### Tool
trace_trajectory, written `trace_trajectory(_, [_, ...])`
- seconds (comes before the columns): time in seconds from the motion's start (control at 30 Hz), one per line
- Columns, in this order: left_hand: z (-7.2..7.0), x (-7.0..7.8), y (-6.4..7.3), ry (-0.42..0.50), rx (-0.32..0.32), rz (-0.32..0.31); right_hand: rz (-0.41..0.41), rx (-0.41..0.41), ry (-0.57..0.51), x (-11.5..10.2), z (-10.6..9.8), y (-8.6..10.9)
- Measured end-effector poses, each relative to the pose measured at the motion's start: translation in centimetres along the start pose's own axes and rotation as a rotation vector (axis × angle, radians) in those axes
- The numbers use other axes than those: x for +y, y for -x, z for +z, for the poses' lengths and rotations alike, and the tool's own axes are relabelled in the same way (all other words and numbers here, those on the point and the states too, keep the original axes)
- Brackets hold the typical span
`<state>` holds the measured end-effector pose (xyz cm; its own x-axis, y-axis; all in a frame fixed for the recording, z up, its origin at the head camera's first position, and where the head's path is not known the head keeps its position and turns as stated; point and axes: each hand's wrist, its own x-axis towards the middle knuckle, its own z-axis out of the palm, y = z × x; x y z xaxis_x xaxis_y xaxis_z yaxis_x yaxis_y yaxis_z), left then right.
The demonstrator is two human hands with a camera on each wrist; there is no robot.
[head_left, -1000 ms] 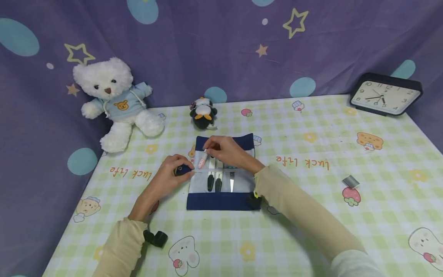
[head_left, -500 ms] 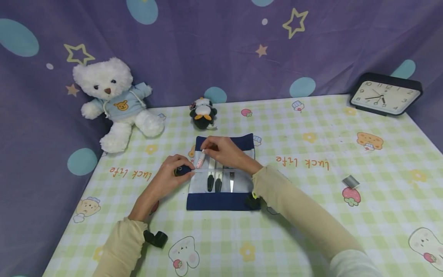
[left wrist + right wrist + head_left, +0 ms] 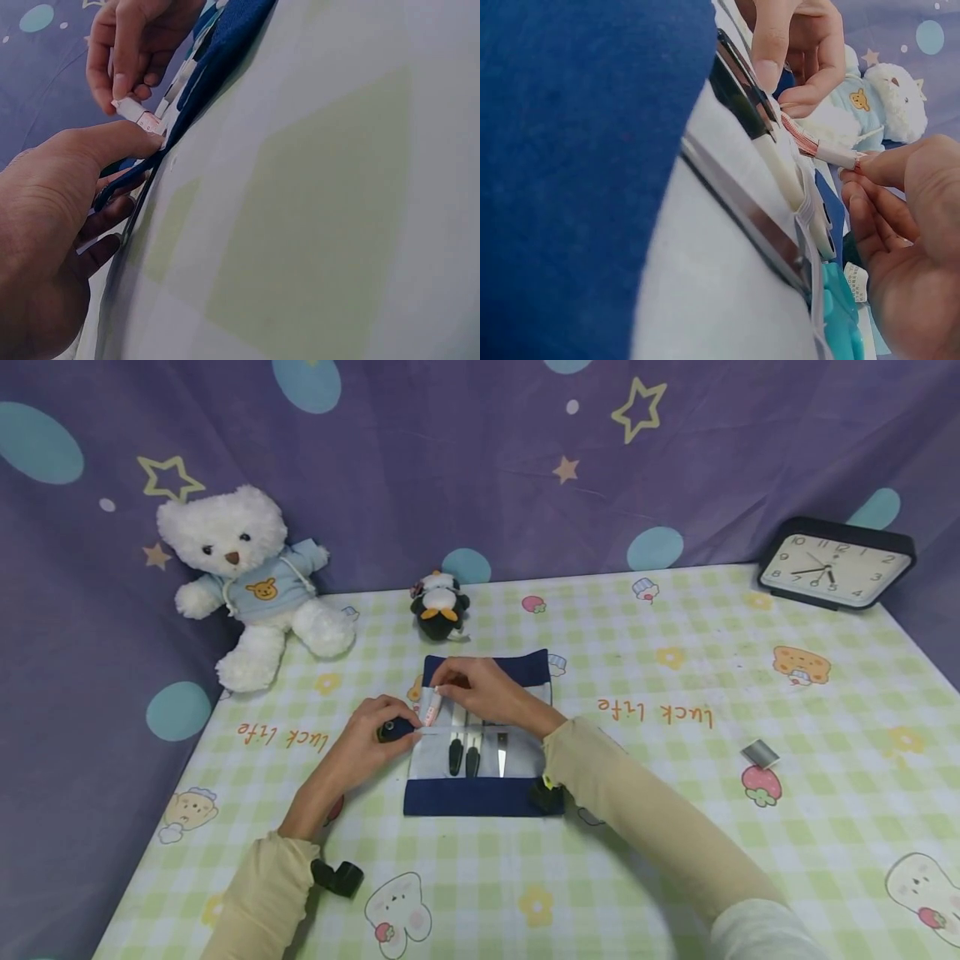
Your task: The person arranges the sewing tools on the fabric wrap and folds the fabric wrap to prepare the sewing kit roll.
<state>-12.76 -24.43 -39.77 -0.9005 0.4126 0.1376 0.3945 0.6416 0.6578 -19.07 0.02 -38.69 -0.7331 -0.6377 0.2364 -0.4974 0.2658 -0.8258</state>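
Observation:
A navy cloth tool roll [image 3: 480, 797] with a pale lining lies unfolded on the table. My left hand [image 3: 367, 735] pinches its left edge, thumb on top and fingers beneath, around a navy flap. Between the right hand's [image 3: 487, 690] thumb and fingertips is the upper end of a slim white-and-pink stick [image 3: 432, 707]. In the right wrist view, the stick's [image 3: 810, 144] lower end is at the elastic band [image 3: 808, 217]; whether it goes under cannot be told. Two black-handled tools [image 3: 455, 757] and a flat metal tool [image 3: 502, 753] sit under the band. A teal item [image 3: 841, 315] is partly hidden.
A white teddy bear [image 3: 258, 585] and a penguin plush [image 3: 439, 607] sit at the back. At the far right stands a black clock [image 3: 836, 564]. A small silver rectangle [image 3: 761, 752] lies on the checked tablecloth [image 3: 637, 877]. A purple curtain [image 3: 480, 493] hangs behind.
My right hand has shifted slightly left, bringing the white-and-pink stick closer to the left hand. The left hand keeps its hold on the roll's edge.

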Motion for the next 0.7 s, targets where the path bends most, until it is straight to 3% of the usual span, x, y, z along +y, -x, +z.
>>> trace_trajectory(0.43, [0.01,-0.03,0.03,-0.005,0.007,0.017,0.068,-0.031,0.006,0.12,0.2,-0.63])
trace_trajectory(0.7, [0.04,-0.09,-0.01,-0.002,0.01,0.013,0.07,-0.031,0.059,0.21,0.61,-0.96])
